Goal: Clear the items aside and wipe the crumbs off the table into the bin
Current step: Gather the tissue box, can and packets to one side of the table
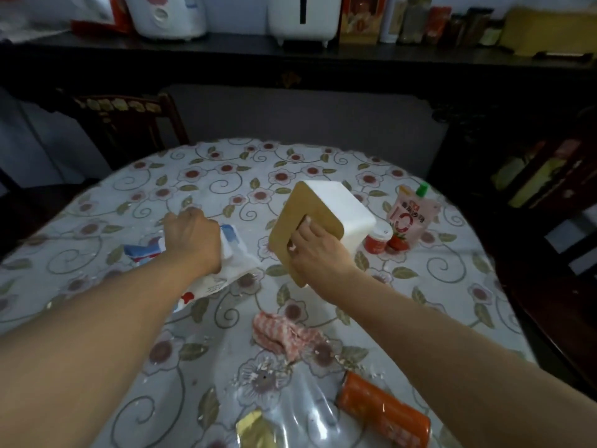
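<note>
A white tissue box (342, 211) with a tan lid is tilted above the flowered table (97, 227). My right hand (315, 245) grips it, fingers hooked into the lid's slot. My left hand (190, 234) grips a white, blue and red plastic bag (232, 270) at the table's left middle. A red striped cloth (284, 334) lies crumpled in front of the box. Pale crumbs (258, 371) are scattered on the near part of the table. No bin is in view.
A pink drink pouch (408, 218) with a green cap and a small red jar (378, 239) stand right of the box. An orange packet (384, 410) lies near the front edge. Dark chairs (122, 124) stand round the table; a sideboard (290, 56) with appliances runs behind.
</note>
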Tool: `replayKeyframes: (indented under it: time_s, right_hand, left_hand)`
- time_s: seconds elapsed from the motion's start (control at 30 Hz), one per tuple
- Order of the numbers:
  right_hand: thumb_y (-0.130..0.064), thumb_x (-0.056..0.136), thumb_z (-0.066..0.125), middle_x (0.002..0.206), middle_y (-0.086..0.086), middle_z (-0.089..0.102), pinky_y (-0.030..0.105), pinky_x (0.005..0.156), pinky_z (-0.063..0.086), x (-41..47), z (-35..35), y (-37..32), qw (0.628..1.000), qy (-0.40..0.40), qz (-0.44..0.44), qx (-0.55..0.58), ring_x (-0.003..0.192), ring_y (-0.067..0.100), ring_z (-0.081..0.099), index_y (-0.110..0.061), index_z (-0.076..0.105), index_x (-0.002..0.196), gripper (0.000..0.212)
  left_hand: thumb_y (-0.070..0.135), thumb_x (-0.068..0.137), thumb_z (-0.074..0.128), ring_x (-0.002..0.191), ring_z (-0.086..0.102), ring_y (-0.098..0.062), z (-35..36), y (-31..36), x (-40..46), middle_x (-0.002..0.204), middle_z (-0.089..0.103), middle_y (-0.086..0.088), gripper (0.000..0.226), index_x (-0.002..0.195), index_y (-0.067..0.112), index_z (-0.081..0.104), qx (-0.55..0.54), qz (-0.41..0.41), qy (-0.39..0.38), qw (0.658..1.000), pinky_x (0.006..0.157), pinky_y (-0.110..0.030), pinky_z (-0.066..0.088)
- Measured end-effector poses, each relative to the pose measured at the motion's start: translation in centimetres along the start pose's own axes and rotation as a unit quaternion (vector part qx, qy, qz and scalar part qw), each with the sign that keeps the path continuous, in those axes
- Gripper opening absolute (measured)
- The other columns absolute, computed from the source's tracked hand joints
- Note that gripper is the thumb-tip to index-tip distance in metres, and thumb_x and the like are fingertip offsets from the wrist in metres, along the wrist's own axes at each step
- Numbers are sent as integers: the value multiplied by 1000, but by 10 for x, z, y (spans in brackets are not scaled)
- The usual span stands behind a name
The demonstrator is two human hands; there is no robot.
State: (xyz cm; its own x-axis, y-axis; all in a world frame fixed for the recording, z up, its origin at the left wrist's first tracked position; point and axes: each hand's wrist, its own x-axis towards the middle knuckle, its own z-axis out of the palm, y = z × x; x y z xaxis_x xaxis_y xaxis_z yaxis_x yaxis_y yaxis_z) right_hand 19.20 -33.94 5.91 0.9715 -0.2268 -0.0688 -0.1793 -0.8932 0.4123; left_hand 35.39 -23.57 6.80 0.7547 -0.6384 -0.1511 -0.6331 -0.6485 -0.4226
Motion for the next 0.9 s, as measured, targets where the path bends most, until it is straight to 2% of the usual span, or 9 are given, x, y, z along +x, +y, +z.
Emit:
replayKeyframes:
  time_s: [0.1, 0.27, 0.43, 0.5, 0.63, 0.7, 0.8, 0.9]
  right_hand:
    - [-20, 94, 46, 136, 18, 41, 44, 117, 9, 12, -5, -7, 1000, 0, -5, -28, 132, 39, 28, -5, 50, 130, 39]
    - [-25, 92, 49, 136, 16, 40, 45, 119, 7, 22, -12, -11, 1000, -23, -4, -2, 132, 35, 28, -6, 50, 129, 41]
    - [-27, 91, 50, 133, 14, 41, 42, 117, 11, 21, -14, -14, 1000, -10, 2, 22, 129, 34, 30, -9, 52, 128, 41]
    - [-25, 91, 51, 132, 14, 41, 42, 116, 12, 19, -15, -11, 1000, -6, 7, 24, 128, 34, 31, -10, 53, 126, 39]
    - [-16, 91, 49, 131, 13, 42, 39, 113, 17, 12, -11, -5, 998, 12, 21, 56, 127, 32, 33, -10, 54, 124, 34]
    - [-14, 90, 50, 130, 13, 42, 38, 112, 20, 5, -8, -1, 997, 7, 31, 75, 126, 31, 33, -9, 55, 123, 34]
    - [-10, 87, 53, 131, 15, 42, 40, 112, 19, -8, -1, 7, 994, -6, 64, 89, 127, 33, 32, -7, 53, 123, 36]
    - [-6, 83, 58, 130, 16, 43, 41, 109, 24, -29, 10, 21, 988, -35, 102, 109, 126, 33, 34, -6, 54, 121, 38]
  left_hand:
    - [34, 72, 73, 120, 45, -23, 7, -7, -6, 128, 50, -6, 58, 125, 19, 55, 5, 9, 67, 998, 99, -35, 34]
    - [24, 74, 71, 121, 41, -25, 12, -13, -10, 127, 48, -6, 53, 123, 16, 56, 41, 17, 101, 994, 98, -37, 34]
    - [23, 76, 73, 122, 41, -24, 14, -21, -10, 128, 44, -6, 50, 122, 17, 58, 32, -10, 60, 998, 89, -37, 43]
    - [24, 76, 73, 121, 41, -24, 16, -24, -11, 127, 44, -7, 53, 125, 16, 56, 18, -26, 22, 999, 87, -37, 46]
    - [37, 67, 80, 116, 48, -27, 10, -32, -10, 126, 46, -10, 66, 124, 14, 57, -81, -116, -12, 990, 83, -37, 46]
    - [41, 64, 81, 113, 52, -27, 4, -25, -11, 122, 49, -10, 70, 123, 15, 57, -117, -115, -27, 986, 80, -36, 46]
    - [45, 61, 82, 109, 56, -27, -6, -5, -11, 121, 51, -10, 73, 122, 14, 57, -154, -96, -8, 983, 74, -33, 44]
    - [47, 60, 82, 108, 56, -26, -17, 25, -11, 121, 51, -10, 74, 122, 15, 56, -182, -59, 5, 982, 74, -31, 45]
